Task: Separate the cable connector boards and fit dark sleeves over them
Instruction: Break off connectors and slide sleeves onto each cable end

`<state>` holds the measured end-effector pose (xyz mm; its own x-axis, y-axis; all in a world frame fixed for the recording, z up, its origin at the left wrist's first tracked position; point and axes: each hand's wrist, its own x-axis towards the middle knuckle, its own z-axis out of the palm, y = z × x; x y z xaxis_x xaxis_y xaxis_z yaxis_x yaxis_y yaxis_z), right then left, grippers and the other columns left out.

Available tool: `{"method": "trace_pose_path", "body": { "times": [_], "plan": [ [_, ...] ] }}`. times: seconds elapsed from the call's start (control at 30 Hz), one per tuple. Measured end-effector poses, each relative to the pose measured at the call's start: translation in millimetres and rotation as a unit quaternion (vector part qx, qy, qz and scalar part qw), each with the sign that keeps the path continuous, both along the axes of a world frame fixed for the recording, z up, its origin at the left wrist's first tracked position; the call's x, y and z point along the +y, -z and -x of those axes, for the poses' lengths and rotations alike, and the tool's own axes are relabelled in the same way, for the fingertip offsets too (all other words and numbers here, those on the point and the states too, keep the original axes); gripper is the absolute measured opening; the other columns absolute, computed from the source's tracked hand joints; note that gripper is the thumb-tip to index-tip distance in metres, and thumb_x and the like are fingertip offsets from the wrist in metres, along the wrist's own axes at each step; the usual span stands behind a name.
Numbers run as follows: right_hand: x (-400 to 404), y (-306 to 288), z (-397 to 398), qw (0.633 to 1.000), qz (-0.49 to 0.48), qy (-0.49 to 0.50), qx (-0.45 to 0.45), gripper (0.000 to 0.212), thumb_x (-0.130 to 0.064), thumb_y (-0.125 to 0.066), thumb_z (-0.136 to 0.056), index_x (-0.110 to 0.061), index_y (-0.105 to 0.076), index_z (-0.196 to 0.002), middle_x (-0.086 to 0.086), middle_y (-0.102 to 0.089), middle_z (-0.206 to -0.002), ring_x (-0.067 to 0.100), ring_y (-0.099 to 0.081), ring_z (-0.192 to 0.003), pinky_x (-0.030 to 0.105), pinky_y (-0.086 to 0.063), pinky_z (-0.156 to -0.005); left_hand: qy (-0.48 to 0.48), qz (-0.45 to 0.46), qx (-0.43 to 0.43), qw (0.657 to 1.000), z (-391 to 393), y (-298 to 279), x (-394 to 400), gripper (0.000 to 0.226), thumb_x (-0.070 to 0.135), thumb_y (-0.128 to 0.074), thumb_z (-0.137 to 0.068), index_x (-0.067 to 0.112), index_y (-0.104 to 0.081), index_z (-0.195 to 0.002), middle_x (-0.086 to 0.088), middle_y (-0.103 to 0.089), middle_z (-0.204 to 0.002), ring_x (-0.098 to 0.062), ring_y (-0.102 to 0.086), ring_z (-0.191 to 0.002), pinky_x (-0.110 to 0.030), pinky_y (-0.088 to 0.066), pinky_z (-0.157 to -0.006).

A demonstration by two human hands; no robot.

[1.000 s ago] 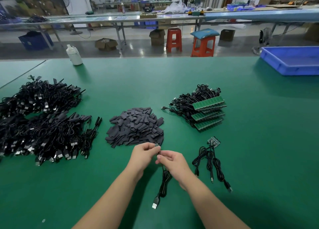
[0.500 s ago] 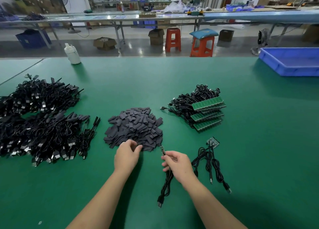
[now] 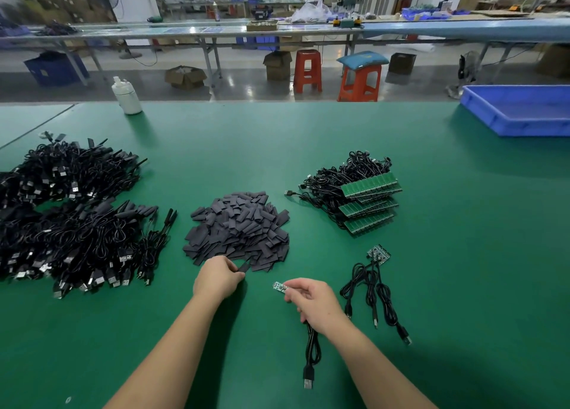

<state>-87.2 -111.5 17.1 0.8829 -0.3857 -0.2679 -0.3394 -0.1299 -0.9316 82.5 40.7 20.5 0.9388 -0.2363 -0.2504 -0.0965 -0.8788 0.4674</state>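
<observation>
the wide green desk (image 3: 431, 285) carries everything. left of the heap of flat dark grey sleeves (image 3: 239, 225), a big mound of black usb cables already sleeved (image 3: 71, 217) suggests much is done. right of the heap, a stack of joined green connector board strips with cables (image 3: 361, 200) waits, and three separated cables (image 3: 374, 288) lie nearer. the left hand (image 3: 219, 277) pinches one dark sleeve (image 3: 243, 266) at the heap's near edge. the right hand (image 3: 311, 302) grips a cable's small bare green board (image 3: 279, 286), unsleeved yet.
</observation>
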Motion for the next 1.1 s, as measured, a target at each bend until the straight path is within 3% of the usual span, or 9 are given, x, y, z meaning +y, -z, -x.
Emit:
{"method": "trace_pose_path", "body": {
  "times": [0.27,0.43,0.57,0.63,0.73,0.87,0.97,1.1],
  "plan": [
    [-3.4,-0.7,-0.4,0.999,0.01,-0.034,0.01,0.016,-0.015,-0.056,-0.099,-0.027,-0.065,-0.104,-0.004,-0.069,-0.086,0.003,-0.057,-0.055,0.019,-0.052,-0.059,0.096,0.058,-0.038,0.993,17.2,-0.7,15.7,0.016,0.014,-0.061,-0.087,0.028,-0.053,-0.085,0.009,-0.064,-0.083,-0.013,-0.059,-0.074,-0.032,-0.053,-0.07],
    [-4.6,-1.3,-0.3,0.999,0.0,-0.04,0.015,0.017,-0.013,-0.055,-0.1,-0.026,-0.065,-0.106,-0.004,-0.068,-0.086,0.003,-0.057,-0.056,0.019,-0.053,-0.061,0.19,-0.013,-0.136,0.972,33.6,8.0,30.0,0.028,0.02,-0.05,-0.096,0.04,-0.063,-0.11,0.012,-0.057,-0.098,-0.017,-0.061,-0.089,-0.031,-0.051,-0.074],
    [-4.7,-0.5,-0.3,0.999,0.005,-0.043,0.02,0.017,-0.015,-0.056,-0.099,-0.028,-0.065,-0.106,-0.004,-0.069,-0.087,0.004,-0.058,-0.058,0.02,-0.055,-0.064,0.214,-0.021,-0.213,0.953,47.2,10.8,35.5,0.02,0.036,-0.052,-0.098,0.035,-0.069,-0.11,0.01,-0.055,-0.093,-0.016,-0.059,-0.09,-0.031,-0.05,-0.066],
    [-4.9,-0.4,-0.5,0.999,0.007,-0.045,0.022,0.017,-0.016,-0.057,-0.098,-0.029,-0.066,-0.106,-0.004,-0.069,-0.087,0.004,-0.059,-0.058,0.02,-0.055,-0.064,0.203,0.014,-0.231,0.952,52.4,10.1,35.8,0.015,0.034,-0.06,-0.095,0.028,-0.073,-0.101,0.008,-0.059,-0.093,-0.017,-0.058,-0.092,-0.031,-0.05,-0.065],
    [-5.7,-0.3,-0.1,0.999,0.008,-0.046,0.024,0.017,-0.016,-0.057,-0.098,-0.027,-0.067,-0.107,-0.003,-0.07,-0.087,0.004,-0.059,-0.058,0.02,-0.055,-0.064,0.201,0.078,-0.194,0.957,56.5,5.6,30.6,0.011,0.025,-0.059,-0.096,0.024,-0.069,-0.099,0.01,-0.066,-0.093,-0.014,-0.061,-0.09,-0.03,-0.05,-0.072],
    [-4.9,-0.3,-0.1,0.999,0.005,-0.047,0.026,0.018,-0.015,-0.056,-0.099,-0.02,-0.068,-0.112,-0.002,-0.068,-0.086,0.006,-0.057,-0.058,0.022,-0.055,-0.063,0.208,0.178,-0.081,0.958,59.8,-0.8,18.0,0.023,0.019,-0.055,-0.099,0.027,-0.068,-0.115,0.015,-0.064,-0.094,-0.001,-0.059,-0.088,-0.015,-0.042,-0.08],
    [-4.0,-1.1,0.0,0.999,0.003,-0.046,0.021,0.019,-0.012,-0.055,-0.099,-0.016,-0.067,-0.113,-0.001,-0.066,-0.084,0.005,-0.055,-0.056,0.021,-0.053,-0.06,0.268,0.094,-0.089,0.955,59.4,5.2,12.7,0.028,0.026,-0.054,-0.099,0.024,-0.062,-0.126,0.009,-0.05,-0.095,-0.012,-0.055,-0.093,-0.022,-0.04,-0.08],
    [-3.3,-1.5,0.7,0.999,-0.007,-0.044,0.019,0.02,-0.01,-0.054,-0.098,-0.013,-0.068,-0.113,0.0,-0.065,-0.084,0.004,-0.053,-0.056,0.019,-0.05,-0.056,0.313,-0.057,-0.134,0.939,59.0,6.5,15.1,0.026,0.037,-0.048,-0.1,0.028,-0.056,-0.122,0.006,-0.045,-0.102,-0.021,-0.057,-0.096,-0.031,-0.045,-0.076]
  ]
}}
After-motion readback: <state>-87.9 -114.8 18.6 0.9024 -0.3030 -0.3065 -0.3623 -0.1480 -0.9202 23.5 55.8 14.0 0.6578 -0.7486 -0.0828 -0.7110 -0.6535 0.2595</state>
